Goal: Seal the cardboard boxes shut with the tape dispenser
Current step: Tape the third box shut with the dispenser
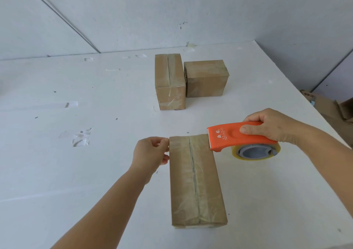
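Across a white table (95,172), scuffed and dotted with stuck scraps of clear tape, three cardboard boxes are in view. Nearest the person lies a long box (196,183), its centre seam already covered by a strip of yellowish clear tape that runs end to end. Well apart from it, toward the back wall, two smaller boxes stand touching: a taller taped box (169,80) on the left and a squat taped box (206,78) on the right. More loose cardboard (328,105) lies off the table's right edge.

At the long box's far right corner, the right hand (271,126) grips the orange tape dispenser (238,137), fingers curled over its handle, the toothed blade just at the box edge and the tape roll (256,152) hanging beside the box. At the far left corner, the left hand (150,151) has thumb and forefinger pinched together against the edge; whether they hold a tape end I cannot tell.

Such a box probably handles light and fairly stiff, though its walls would dent under hard pressure, and the taped top looks slick. Steadying it by an edge or corner seems wisest. The tape is likely thin and clingy, best kept taut.
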{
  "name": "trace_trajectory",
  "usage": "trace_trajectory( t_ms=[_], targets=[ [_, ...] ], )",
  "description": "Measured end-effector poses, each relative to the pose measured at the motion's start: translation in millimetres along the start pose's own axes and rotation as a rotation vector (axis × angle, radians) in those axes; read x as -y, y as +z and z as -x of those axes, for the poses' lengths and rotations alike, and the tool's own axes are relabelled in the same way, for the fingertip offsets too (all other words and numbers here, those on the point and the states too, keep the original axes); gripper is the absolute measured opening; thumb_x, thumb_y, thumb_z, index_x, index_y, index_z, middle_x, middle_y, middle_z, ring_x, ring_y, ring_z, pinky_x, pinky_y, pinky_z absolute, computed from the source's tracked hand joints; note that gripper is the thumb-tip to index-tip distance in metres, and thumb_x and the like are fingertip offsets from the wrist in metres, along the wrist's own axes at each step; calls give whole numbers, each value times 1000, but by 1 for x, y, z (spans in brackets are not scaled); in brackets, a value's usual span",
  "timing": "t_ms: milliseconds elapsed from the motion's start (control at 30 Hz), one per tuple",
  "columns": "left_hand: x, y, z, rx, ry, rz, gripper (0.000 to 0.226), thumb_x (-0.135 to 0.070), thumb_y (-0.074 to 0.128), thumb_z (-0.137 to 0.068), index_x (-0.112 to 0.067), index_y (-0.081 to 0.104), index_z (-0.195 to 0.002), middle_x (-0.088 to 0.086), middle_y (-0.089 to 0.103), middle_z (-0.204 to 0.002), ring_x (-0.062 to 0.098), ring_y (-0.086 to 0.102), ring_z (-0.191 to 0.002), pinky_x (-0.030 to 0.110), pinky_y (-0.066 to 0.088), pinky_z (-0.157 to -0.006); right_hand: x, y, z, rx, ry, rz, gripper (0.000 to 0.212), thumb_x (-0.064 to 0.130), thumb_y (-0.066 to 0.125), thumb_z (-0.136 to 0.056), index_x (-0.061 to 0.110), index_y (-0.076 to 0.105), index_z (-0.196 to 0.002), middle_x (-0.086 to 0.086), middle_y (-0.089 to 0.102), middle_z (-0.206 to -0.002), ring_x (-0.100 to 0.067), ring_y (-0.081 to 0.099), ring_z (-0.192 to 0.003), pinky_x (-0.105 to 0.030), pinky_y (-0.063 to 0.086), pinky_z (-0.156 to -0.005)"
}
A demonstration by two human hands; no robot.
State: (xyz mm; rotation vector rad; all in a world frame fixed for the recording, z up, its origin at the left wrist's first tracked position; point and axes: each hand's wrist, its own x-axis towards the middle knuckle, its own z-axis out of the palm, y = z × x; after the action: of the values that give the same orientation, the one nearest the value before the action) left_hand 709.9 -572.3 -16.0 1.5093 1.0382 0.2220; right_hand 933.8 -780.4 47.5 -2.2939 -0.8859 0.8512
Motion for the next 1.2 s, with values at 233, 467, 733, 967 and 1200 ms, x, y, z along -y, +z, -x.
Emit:
trace_trajectory(
  t_ms=[233, 467, 733, 967, 1200],
  targets=[
    [-4, 7, 9, -117, 174, -380, 22, -20, 48, -95, -17, 49, -117, 4, 56, -95, 16, 61, -81, 27, 44, -68, 0, -1, -1, -3, -11, -18, 37, 56, 67, -65, 26, 74, -87, 5, 73, -83, -14, 69, -77, -23, 49, -67],
    [-17, 34, 25, 151, 995, -969, 58, -40, 23, -90, -16, 48, -137, 8, 44, -143, 29, 33, -136, 42, 27, -109, -1, 1, 1, -4, 2, -6, 23, 48, 69, -77, 28, 73, -88, 6, 73, -86, -13, 69, -80, -24, 51, -69],
    [-17, 42, 20, 359, 805, -1267, 57, -46, 13, -101, -27, -6, -151, -7, -12, -159, 8, -15, -145, 32, -11, -116, -13, -26, 21, -35, 28, 83, 21, 49, 67, -78, 31, 72, -87, 10, 72, -83, -9, 68, -76, -20, 46, -65],
    [-17, 39, 19, 360, 794, -1288, 56, -46, 13, -101, -30, -8, -150, -8, -14, -159, 7, -15, -145, 31, -10, -115, -12, -42, 27, -17, 38, 203, 41, 70, 63, -58, 37, 71, -81, 16, 70, -76, -8, 68, -74, -28, 53, -70],
    [-17, 43, 16, 407, 831, -1277, 45, -47, 9, -99, -58, -4, -141, -6, -3, -160, 13, -3, -146, 38, -2, -117, 17, -31, 32, -26, 94, 543, 35, 64, 64, -73, 30, 69, -81, 11, 66, -81, -9, 62, -77, -31, 51, -72]
  ],
)
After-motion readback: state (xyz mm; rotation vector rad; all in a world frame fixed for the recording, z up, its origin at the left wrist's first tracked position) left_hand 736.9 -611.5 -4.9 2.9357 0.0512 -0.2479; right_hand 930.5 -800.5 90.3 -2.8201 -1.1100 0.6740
